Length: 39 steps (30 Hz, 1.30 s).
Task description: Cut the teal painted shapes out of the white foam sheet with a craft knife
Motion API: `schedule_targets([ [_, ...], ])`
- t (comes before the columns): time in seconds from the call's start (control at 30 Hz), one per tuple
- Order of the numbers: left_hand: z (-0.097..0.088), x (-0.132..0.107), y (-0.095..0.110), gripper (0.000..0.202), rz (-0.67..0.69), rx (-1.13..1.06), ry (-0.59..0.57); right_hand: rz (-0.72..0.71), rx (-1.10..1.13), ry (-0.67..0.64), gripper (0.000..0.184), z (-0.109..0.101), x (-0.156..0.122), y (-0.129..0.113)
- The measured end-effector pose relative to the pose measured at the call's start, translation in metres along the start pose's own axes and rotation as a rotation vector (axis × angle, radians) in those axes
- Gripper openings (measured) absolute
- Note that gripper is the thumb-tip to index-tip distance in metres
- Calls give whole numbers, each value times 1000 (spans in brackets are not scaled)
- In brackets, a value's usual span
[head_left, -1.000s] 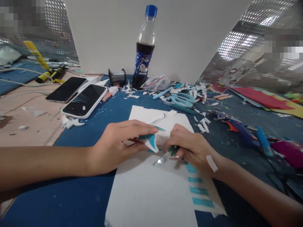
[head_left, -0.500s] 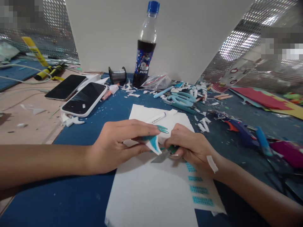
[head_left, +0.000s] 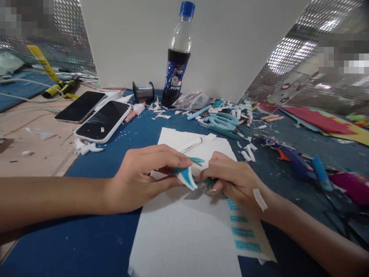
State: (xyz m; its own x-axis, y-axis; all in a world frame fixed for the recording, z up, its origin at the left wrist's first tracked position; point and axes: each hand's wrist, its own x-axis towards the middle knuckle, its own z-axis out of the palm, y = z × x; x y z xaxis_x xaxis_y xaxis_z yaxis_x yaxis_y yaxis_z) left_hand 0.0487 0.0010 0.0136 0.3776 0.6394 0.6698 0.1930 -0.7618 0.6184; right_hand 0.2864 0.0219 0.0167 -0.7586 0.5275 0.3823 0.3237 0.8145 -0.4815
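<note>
- Left hand pinched a small teal-and-white foam piece over the white sheet.
- Right hand gripped a knife, blade touching the piece.

Foam piece: white, teal patch. Cutter: grey blade, green handle. Sheet: white; teal dotted rectangles at 4 o'clock. Mat: blue, white-flecked. Bottle, 12 o'clock: blue cap, dark cola. Scissors, 1 o'clock: pale blue.
</note>
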Motion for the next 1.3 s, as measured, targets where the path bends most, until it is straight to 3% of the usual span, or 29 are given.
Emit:
schedule_targets([
  [0.17,0,1,0,8,53,29,5,-1,5,-53,30,-3,1,-2],
  [0.3,1,2,-1,9,107,16,16,-27,-15,-25,25,-4,1,-3],
  [0.7,1,-1,-2,9,120,13,24,-16,-53,-82,13,-7,1,-6],
  [1.13,-1,0,-3,18,101,-40,8,34,31,-91,31,-16,1,-2],
  [1.3,1,0,-2,13,116,-25,21,33,28,-87,27,-15,2,-2],
])
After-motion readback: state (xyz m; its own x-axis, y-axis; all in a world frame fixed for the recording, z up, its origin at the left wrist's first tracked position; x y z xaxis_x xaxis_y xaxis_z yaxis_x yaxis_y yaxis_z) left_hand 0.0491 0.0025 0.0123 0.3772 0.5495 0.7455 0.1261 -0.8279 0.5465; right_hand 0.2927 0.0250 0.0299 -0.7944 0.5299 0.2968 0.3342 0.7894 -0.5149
